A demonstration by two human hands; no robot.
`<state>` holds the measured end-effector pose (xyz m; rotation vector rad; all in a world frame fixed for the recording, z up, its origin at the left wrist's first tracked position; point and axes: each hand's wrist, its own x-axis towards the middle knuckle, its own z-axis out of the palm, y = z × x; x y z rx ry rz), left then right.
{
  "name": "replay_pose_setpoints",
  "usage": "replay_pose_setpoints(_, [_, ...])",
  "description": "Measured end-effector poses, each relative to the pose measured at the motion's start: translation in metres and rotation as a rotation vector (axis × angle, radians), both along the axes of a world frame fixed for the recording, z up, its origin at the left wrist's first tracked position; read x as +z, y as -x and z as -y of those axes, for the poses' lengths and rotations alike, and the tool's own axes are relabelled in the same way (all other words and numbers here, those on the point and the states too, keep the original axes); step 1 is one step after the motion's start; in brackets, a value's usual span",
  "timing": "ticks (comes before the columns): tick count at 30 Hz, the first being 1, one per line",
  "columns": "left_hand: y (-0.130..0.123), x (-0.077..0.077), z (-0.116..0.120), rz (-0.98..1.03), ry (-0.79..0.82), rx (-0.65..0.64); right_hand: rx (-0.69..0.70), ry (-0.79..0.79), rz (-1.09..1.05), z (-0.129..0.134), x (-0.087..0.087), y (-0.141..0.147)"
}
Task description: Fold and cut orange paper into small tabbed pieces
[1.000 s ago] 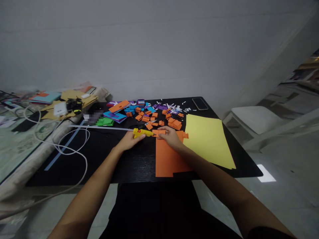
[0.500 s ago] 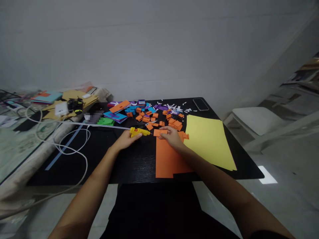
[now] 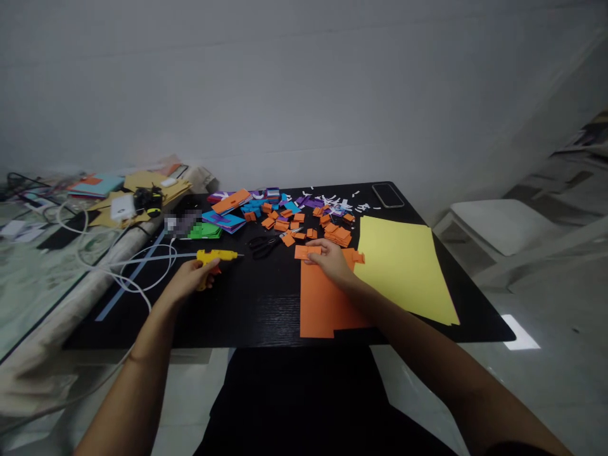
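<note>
A yellow hot glue gun (image 3: 216,256) is gripped in my left hand (image 3: 192,277), its nozzle pointing right above the black table. My right hand (image 3: 332,261) is closed on a small folded piece of orange paper (image 3: 308,253), over the top of an orange sheet (image 3: 317,304). Another small orange piece (image 3: 358,257) lies at that sheet's upper right corner. Between the hands and a little farther back rest black-handled scissors (image 3: 262,246), partly among many small folded orange pieces (image 3: 284,223).
Yellow sheets (image 3: 399,269) lie on the right, with a phone (image 3: 387,195) behind them. White paper scraps (image 3: 339,204) and coloured paper (image 3: 228,220) line the back. A white cable (image 3: 142,291) loops at left. A white stool (image 3: 496,221) stands to the right.
My left hand has drawn the glue gun left, away from the orange piece, uncovering the scissors. My right hand has stayed with the piece; the whole view has shifted slightly.
</note>
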<state>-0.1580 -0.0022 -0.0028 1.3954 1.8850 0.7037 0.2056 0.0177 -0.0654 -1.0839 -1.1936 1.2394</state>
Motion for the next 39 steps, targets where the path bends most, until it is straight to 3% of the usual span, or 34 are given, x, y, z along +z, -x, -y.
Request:
replay_pose_setpoints(6, [0.013, 0.004, -0.014, -0.414, 0.03, 0.157, 0.011, 0.0, 0.006, 0.001, 0.001, -0.001])
replay_pose_setpoints(13, [-0.011, 0.017, -0.024, -0.751, -0.022, 0.238, 0.003, -0.008, -0.008, 0.004, 0.006, 0.001])
replay_pose_setpoints(15, [-0.03, 0.022, -0.03, -0.816, -0.112, 0.199, 0.004, -0.01, -0.017, 0.004, 0.007, 0.002])
replay_pose_setpoints(17, [-0.055, 0.025, -0.04, -0.907, -0.291, -0.045, 0.006, -0.014, -0.021, 0.005, 0.007, 0.003])
replay_pose_setpoints(21, [-0.114, 0.019, -0.073, -0.865, -0.362, -0.333, 0.002, -0.029, -0.011, 0.004, 0.005, 0.004])
replay_pose_setpoints(25, [-0.149, 0.005, -0.102, -0.832, -0.329, -0.414, 0.004, -0.046, -0.008, 0.003, 0.005, 0.003])
replay_pose_setpoints(31, [-0.149, -0.008, -0.112, -0.773, -0.293, -0.344, 0.019, -0.03, -0.021, 0.004, 0.003, 0.004])
replay_pose_setpoints(39, [-0.133, 0.005, -0.097, -0.411, -0.511, -0.15, 0.014, -0.011, -0.034, 0.003, 0.002, 0.005])
